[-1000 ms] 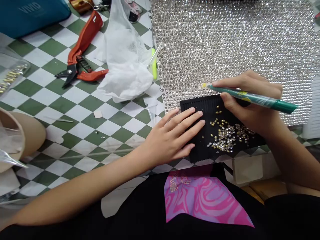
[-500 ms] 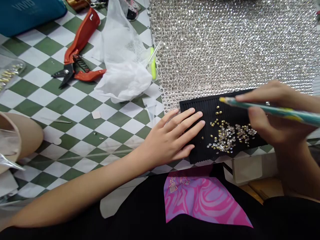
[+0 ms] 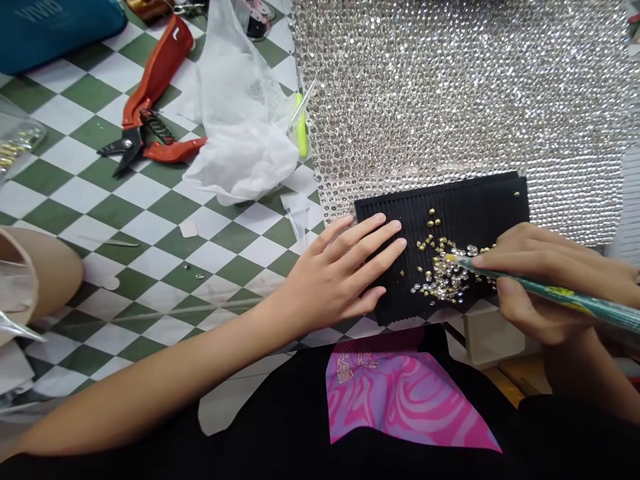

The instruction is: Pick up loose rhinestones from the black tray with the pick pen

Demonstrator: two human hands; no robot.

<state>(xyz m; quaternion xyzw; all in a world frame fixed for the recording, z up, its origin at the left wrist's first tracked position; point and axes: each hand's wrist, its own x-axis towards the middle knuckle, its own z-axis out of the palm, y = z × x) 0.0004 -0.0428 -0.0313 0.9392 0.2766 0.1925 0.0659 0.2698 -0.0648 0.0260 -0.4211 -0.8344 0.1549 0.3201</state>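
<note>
My left hand (image 3: 345,273) lies flat with fingers spread on the left part of a black ridged tray (image 3: 480,207). A heap of small clear and gold rhinestones (image 3: 445,273) sits in the tray's middle. My right hand (image 3: 545,280) grips a green pen-like picker tool (image 3: 550,293), whose yellow tip touches the heap. Beyond the tray spreads a big sheet covered in rows of rhinestones (image 3: 450,87).
On the green-and-white checked table (image 3: 150,220) lie red-handled pliers (image 3: 150,100), crumpled white plastic (image 3: 240,127), a yellow-green tool (image 3: 301,130), a blue pouch (image 3: 50,27) and a beige bowl (image 3: 35,273) at the left edge.
My right hand has come down from the rhinestone sheet toward me, bringing the tool's tip onto the heap in the tray. My left hand has stayed put.
</note>
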